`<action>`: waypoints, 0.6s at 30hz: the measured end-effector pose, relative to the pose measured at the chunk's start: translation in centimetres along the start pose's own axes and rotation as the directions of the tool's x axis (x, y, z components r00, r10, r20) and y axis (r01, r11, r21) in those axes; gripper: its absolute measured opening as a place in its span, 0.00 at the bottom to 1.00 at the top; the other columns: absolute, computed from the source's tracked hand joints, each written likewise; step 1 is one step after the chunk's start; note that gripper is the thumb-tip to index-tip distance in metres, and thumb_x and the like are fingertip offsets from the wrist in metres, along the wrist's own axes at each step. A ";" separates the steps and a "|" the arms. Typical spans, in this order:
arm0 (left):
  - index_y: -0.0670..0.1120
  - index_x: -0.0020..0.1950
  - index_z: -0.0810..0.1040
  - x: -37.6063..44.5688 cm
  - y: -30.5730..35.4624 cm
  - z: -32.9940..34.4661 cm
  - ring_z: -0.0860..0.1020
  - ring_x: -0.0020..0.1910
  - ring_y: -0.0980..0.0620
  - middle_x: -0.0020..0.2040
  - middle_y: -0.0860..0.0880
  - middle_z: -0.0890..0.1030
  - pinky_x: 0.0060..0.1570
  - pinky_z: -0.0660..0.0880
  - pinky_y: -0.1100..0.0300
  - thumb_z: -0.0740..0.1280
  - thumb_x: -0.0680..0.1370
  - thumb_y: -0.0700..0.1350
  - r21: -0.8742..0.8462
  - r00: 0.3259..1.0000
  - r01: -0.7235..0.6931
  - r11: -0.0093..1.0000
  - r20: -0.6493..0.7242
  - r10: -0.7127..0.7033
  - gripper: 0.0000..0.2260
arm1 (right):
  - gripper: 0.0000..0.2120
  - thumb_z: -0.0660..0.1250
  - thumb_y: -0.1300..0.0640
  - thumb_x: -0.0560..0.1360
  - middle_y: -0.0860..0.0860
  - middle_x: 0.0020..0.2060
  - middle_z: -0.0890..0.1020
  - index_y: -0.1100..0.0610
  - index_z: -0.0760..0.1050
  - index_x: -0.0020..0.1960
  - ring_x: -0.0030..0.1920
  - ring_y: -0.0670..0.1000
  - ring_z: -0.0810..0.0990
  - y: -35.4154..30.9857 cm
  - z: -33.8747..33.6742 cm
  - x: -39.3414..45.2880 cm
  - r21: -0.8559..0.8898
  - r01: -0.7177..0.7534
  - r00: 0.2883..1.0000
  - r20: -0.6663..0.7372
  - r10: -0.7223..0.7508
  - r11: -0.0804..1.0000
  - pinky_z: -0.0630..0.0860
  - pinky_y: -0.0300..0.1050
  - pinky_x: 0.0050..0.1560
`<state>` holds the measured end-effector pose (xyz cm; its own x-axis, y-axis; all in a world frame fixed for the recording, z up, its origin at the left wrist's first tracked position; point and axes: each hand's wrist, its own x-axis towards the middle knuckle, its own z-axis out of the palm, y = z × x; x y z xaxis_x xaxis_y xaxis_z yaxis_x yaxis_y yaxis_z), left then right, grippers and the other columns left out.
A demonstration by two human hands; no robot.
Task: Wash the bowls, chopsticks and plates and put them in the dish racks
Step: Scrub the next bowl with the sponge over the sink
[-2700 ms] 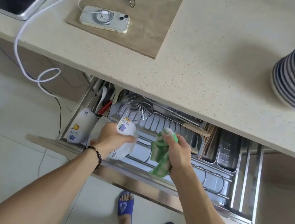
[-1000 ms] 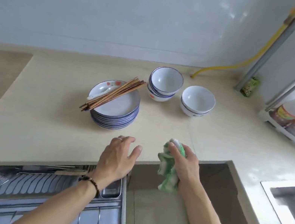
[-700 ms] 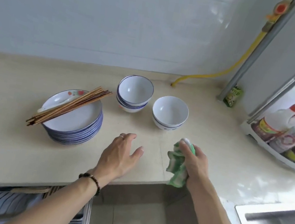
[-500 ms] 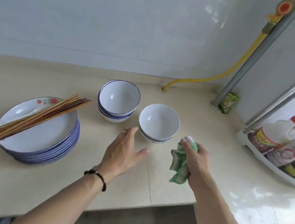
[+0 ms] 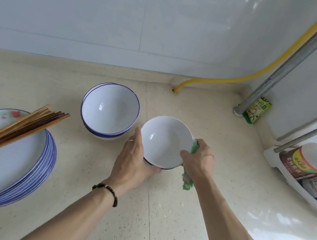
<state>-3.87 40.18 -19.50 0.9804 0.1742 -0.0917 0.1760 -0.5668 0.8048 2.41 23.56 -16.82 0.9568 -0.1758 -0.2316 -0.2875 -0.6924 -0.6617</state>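
Here a white bowl (image 5: 165,142) is held between both hands just above the pale surface (image 5: 157,215), tilted slightly toward the camera. The left hand (image 5: 135,164) curls around the bowl's near left side, fingers under its base. The right hand (image 5: 199,162) grips a green cloth (image 5: 187,183) and presses it against the bowl's right rim, thumb over the edge. Just left of it stands a stack of blue-rimmed bowls (image 5: 110,111). Farther left sits a pile of plates (image 5: 3,166) with chopsticks (image 5: 11,132) lying across the top. A yellow hose (image 5: 245,78) runs along the wall behind, and bottles (image 5: 310,167) stand in a rack at the right.
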 end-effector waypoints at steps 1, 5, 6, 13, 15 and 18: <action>0.48 0.78 0.53 0.0 0.0 0.0 0.70 0.66 0.48 0.67 0.51 0.73 0.50 0.73 0.54 0.83 0.62 0.53 -0.015 1.000 -0.008 1.000 -0.014 0.008 0.53 | 0.13 0.67 0.63 0.71 0.52 0.41 0.78 0.52 0.71 0.53 0.44 0.57 0.80 0.1 -0.1 0.2 0.013 0.000 1.000 -0.004 0.000 1.000 0.77 0.45 0.37; 0.50 0.76 0.57 -0.2 0.8 -0.1 0.72 0.64 0.49 0.65 0.54 0.74 0.51 0.74 0.53 0.83 0.61 0.56 -0.041 0.997 -0.056 0.998 -0.064 0.053 0.51 | 0.11 0.65 0.64 0.71 0.52 0.40 0.78 0.53 0.72 0.51 0.42 0.57 0.79 -0.3 -0.8 0.2 0.073 0.025 0.999 -0.044 -0.022 0.997 0.79 0.47 0.36; 0.50 0.77 0.57 -0.3 1.2 -0.2 0.71 0.65 0.49 0.67 0.54 0.74 0.54 0.75 0.51 0.82 0.60 0.58 -0.054 0.996 -0.062 0.997 -0.065 0.059 0.52 | 0.11 0.65 0.64 0.71 0.53 0.39 0.79 0.54 0.73 0.51 0.40 0.56 0.79 -0.4 -1.2 0.2 0.097 0.023 0.998 -0.054 -0.018 0.995 0.80 0.50 0.36; 0.54 0.81 0.53 -1.1 5.3 -1.5 0.72 0.65 0.58 0.73 0.61 0.66 0.61 0.75 0.55 0.83 0.61 0.59 -0.278 0.998 -0.053 0.959 0.018 0.060 0.57 | 0.06 0.66 0.65 0.72 0.53 0.36 0.77 0.59 0.76 0.48 0.34 0.52 0.75 -0.2 -6.4 -1.3 0.332 -0.030 0.996 -0.066 0.055 0.943 0.73 0.43 0.29; 0.56 0.79 0.59 -1.3 7.0 -1.5 0.75 0.64 0.59 0.72 0.60 0.68 0.57 0.77 0.59 0.79 0.62 0.66 -0.355 0.993 -0.027 0.934 0.101 0.067 0.50 | 0.06 0.67 0.65 0.71 0.54 0.37 0.79 0.59 0.78 0.48 0.35 0.53 0.77 0.7 -8.0 -2.0 0.408 -0.074 0.991 -0.068 0.111 0.910 0.76 0.47 0.31; 0.57 0.67 0.70 -1.9 10.2 0.1 0.79 0.56 0.60 0.66 0.52 0.77 0.50 0.81 0.59 0.70 0.66 0.67 -0.537 0.968 0.159 0.829 0.251 -0.023 0.33 | 0.07 0.67 0.66 0.71 0.55 0.37 0.81 0.56 0.78 0.46 0.35 0.55 0.79 2.4 -10.5 -3.7 0.504 -0.118 0.985 -0.051 0.165 0.856 0.80 0.52 0.34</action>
<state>-3.94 33.98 -11.20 0.9670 -0.0207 -0.2540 0.2539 -0.0098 0.9672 -1.39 15.15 -10.07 0.8970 -0.3234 -0.3014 -0.3807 -0.2189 -0.8984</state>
